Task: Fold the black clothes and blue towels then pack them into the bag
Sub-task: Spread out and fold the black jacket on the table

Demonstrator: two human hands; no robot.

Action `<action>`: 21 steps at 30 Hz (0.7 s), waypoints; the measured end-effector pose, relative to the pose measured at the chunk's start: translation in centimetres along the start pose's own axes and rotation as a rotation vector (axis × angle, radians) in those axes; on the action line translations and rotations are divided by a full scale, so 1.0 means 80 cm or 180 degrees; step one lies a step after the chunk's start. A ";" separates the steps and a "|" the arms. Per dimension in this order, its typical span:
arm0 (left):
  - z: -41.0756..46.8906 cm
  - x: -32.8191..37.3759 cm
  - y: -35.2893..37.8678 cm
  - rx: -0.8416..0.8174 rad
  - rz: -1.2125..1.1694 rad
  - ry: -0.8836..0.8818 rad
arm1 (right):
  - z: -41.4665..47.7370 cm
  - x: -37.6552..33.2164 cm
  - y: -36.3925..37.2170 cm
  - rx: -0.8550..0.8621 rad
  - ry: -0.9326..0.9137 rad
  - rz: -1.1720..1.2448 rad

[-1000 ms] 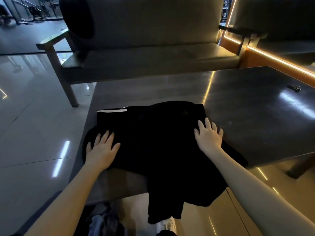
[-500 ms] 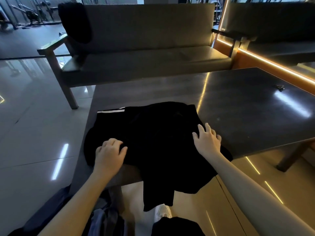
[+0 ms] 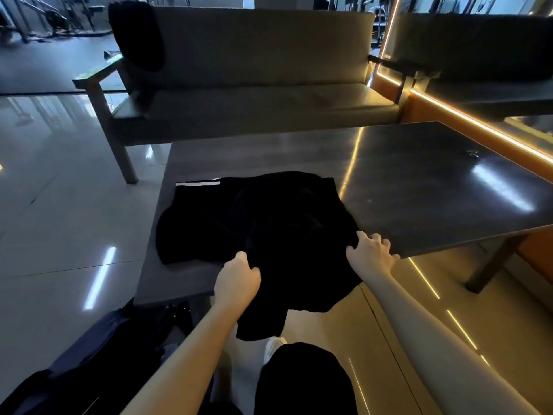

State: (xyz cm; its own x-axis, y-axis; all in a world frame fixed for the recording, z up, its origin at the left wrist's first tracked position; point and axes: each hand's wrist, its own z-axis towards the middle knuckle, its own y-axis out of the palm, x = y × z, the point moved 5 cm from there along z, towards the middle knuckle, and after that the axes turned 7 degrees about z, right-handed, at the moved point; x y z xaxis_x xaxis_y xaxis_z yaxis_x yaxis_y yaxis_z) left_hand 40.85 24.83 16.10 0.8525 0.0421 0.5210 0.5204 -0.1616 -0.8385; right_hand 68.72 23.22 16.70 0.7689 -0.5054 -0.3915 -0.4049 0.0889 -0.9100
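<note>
While the black garment [image 3: 254, 223] lies spread over the near left part of the table [image 3: 419, 181], a portion of it hangs past the table's near edge toward the floor. A white stripe [image 3: 199, 184] marks its far left border.

Left hand [image 3: 238, 280]: at the table's near edge, fingers curled under and closed on a bunch of the cloth. Right hand [image 3: 371, 254]: at the garment's near right corner, also at the table's near edge, fingers bent and drawn toward the thumb, apparently gathering fabric. The exact pinch is hidden by the knuckles.

Assessment of material: soft, light and limp, with no stiffness, and not fragile. It will sag wherever it is unsupported, and the overhanging part may drag the rest off the table's glossy top. The recommended hold is at hems or corners, one hand to each, with the cloth kept taut between them so the fold line falls straight. A grip mid-panel will only bunch it.

Other findings: a dark bag-like item [image 3: 89, 354] sits on the floor below the table's near left corner; whether it is the bag cannot be confirmed. A second black item [image 3: 137, 34] is draped on the sofa [image 3: 254, 94] beyond the table's far edge. No blue towels are identifiable. Folding is judged to be at an early stage, and packing has not begun.
</note>
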 end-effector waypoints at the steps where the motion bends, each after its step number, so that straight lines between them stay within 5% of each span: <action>1: 0.001 -0.004 -0.006 -0.0021 -0.0387 -0.0109 | 0.000 0.001 0.000 -0.0026 0.0013 0.0017; 5: 0.007 -0.026 -0.037 -0.0110 -0.0737 -0.0383 | -0.001 0.000 0.006 -0.0094 0.0033 -0.0083; 12: 0.029 -0.081 -0.099 0.0415 0.0390 -0.0409 | 0.001 0.003 0.006 -0.0113 -0.0056 -0.0215; 18: 0.055 -0.096 -0.107 -0.0139 0.1226 -0.0220 | 0.006 -0.008 -0.001 -0.0083 -0.0118 -0.0610; 21: 0.073 -0.106 -0.102 0.0086 0.1149 -0.0063 | 0.021 -0.032 -0.010 0.0307 -0.0581 -0.0339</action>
State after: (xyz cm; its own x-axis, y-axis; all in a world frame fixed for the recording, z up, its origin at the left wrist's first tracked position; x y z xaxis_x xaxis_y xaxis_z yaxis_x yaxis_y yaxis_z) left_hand 29.70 31.51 17.60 0.9822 0.0064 0.1877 0.1867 -0.1434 -0.9719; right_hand 67.90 25.89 18.23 0.8850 -0.3535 -0.3029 -0.2744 0.1294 -0.9529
